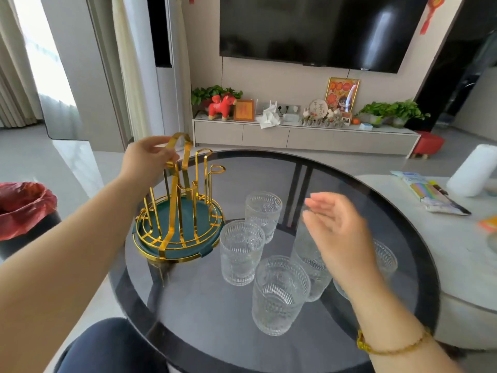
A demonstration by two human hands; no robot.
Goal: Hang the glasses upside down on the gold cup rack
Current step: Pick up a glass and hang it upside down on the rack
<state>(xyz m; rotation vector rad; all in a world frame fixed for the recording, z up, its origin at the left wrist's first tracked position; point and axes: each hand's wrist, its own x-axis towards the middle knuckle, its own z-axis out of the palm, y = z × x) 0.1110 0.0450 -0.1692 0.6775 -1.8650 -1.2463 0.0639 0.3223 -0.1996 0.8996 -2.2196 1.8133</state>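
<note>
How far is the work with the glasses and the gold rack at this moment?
Done: nothing; no glass hangs on the gold rack. In hand: the left hand holds the rack's top handle, and the open right hand hovers over the glasses. Left: at least five glasses stand upright on the table, all to hang.

Table: rack at left, upright glasses clustered right of it; bin on floor further left; cabinet behind, television above

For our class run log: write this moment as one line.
left hand: grips gold wire cup rack handle | right hand: open above clear ribbed glasses | hung: none
</note>
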